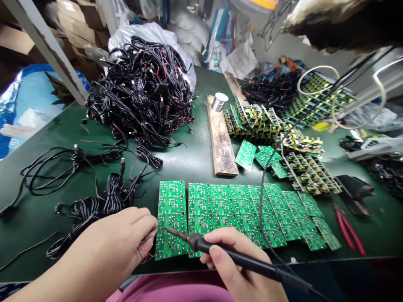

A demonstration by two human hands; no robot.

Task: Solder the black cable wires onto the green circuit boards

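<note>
My right hand (242, 268) is closed round a black soldering iron (220, 251); its tip rests on the leftmost green circuit board (171, 209) near that board's lower edge. My left hand (119, 243) is curled at the board's left edge, pinching thin red and black wire ends (143, 253) against it. A row of green circuit boards (252, 214) lies side by side across the green table (37, 218) in front of me.
A big heap of black cables (141, 92) sits at the back left, with looser bundles (94, 201) near my left hand. A scorched wooden strip (222, 142) carries a solder spool (219, 102). Stacks of populated boards (283, 134) fill the right; red-handled pliers (349, 228) lie there.
</note>
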